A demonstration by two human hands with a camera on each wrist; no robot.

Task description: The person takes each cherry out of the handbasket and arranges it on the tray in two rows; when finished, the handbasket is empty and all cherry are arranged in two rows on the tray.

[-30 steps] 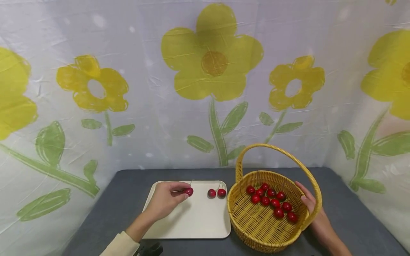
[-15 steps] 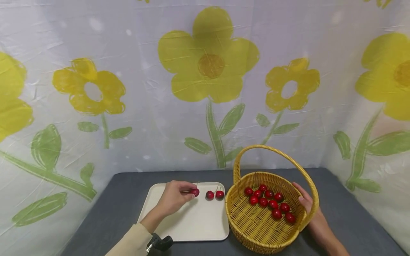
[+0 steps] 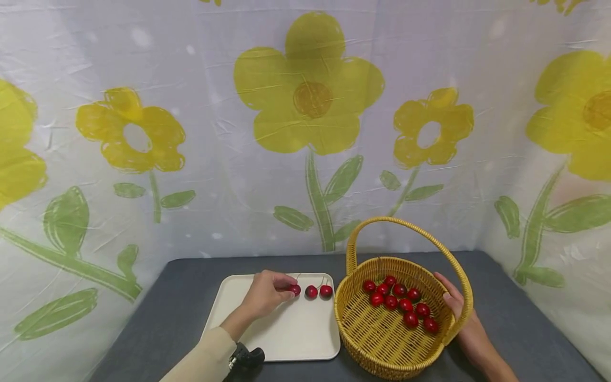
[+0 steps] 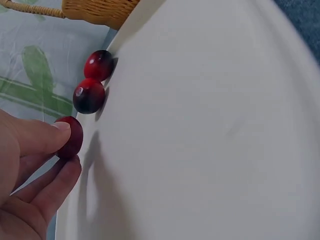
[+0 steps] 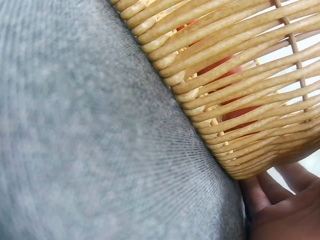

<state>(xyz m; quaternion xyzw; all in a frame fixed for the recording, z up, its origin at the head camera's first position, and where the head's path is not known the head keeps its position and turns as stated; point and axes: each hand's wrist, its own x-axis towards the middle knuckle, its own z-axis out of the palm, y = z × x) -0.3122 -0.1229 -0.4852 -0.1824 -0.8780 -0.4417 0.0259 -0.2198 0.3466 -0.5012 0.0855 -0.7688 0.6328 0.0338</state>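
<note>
In the head view, my left hand (image 3: 268, 293) is over the upper middle of a cream tray (image 3: 305, 339), pinching a dark red cherry (image 4: 74, 137) between thumb and fingertips. Just right of it on the tray sit two more cherries (image 3: 311, 292), side by side, with thin stems. My right hand (image 3: 470, 323) rests against the outer right side of a yellow wicker basket (image 3: 377, 345), fingers laid along its wall below the handle. The right wrist view shows those fingers (image 5: 257, 192) at the basket's lower wall. Several cherries (image 3: 406, 305) lie inside the basket, toward its back and right.
The basket's tall arched handle (image 3: 415, 225) rises over its opening. Tray and basket stand close together on a dark grey cloth-covered table (image 3: 153, 318). Behind and at the sides hangs a pale curtain (image 3: 215, 185) printed with yellow flowers.
My left hand has carried the pinched cherry rightward across the tray, closer to the two cherries there. My right hand stays at the basket; the head view has shifted slightly.
</note>
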